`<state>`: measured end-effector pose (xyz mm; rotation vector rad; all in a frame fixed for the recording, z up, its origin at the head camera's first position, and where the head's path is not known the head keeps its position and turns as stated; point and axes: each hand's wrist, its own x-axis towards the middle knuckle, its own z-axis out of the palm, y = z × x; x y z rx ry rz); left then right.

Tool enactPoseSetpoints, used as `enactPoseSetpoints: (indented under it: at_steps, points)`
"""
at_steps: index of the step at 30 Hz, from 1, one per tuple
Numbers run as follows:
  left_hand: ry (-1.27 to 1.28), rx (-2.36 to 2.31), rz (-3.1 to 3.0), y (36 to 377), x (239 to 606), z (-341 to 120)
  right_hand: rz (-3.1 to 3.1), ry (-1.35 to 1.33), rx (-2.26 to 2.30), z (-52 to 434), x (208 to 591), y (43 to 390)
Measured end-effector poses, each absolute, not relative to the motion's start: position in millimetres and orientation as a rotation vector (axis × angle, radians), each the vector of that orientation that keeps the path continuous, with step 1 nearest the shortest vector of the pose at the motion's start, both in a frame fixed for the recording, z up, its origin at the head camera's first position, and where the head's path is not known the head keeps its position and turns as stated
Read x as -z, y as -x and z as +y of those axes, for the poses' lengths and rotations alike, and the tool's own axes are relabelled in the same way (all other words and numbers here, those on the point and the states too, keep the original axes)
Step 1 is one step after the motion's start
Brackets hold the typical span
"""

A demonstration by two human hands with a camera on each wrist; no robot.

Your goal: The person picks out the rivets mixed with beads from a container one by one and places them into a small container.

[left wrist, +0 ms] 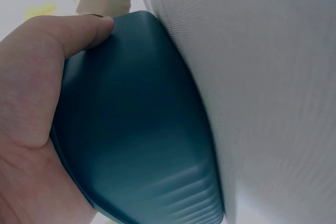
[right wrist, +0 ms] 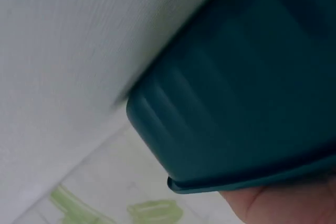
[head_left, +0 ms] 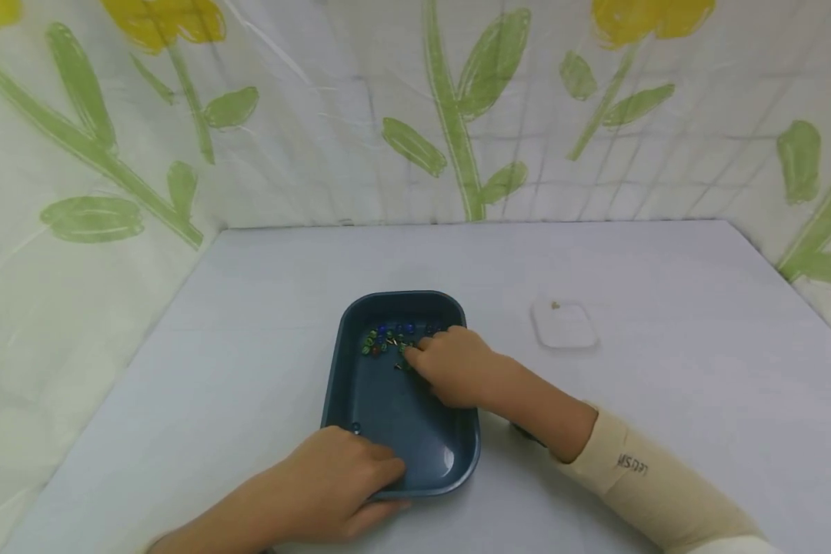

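A dark blue-green rectangular tray [head_left: 395, 419] stands on the table, its far end holding glass marbles [head_left: 369, 340] in green, blue and red. Small gold-coloured metal pieces [head_left: 393, 341] lie among them, and one clear marble [head_left: 356, 427] sits by the left wall. My left hand [head_left: 339, 481] grips the near left corner, fingers over the rim and thumb on the outer wall [left wrist: 136, 103]. Over the right wall reaches my right hand [head_left: 453, 365], its curled fingertips down among the marbles and metal pieces. What it pinches is hidden; I cannot tell whether it holds anything.
To the right of the tray lies a small, shallow white dish [head_left: 564, 327] with a few tiny gold-coloured bits [head_left: 555, 305] at its far edge. A dark object [head_left: 526, 435] shows partly under the right forearm. Behind the white table [head_left: 249, 308] hangs a flower-painted sheet [head_left: 318, 154].
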<state>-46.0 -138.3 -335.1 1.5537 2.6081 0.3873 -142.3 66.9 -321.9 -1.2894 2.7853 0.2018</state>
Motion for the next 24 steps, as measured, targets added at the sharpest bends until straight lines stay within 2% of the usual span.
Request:
enactPoseSetpoints:
  at_steps: [10,24]
  points:
    - [-1.533,-0.404,2.596,46.8,335.8,-138.3,2.858,1.453,-0.106,64.6,327.8,134.4]
    - [-1.491,-0.369,2.588,46.7,333.8,-138.5,2.787,1.445,-0.036,62.5,326.5,133.8]
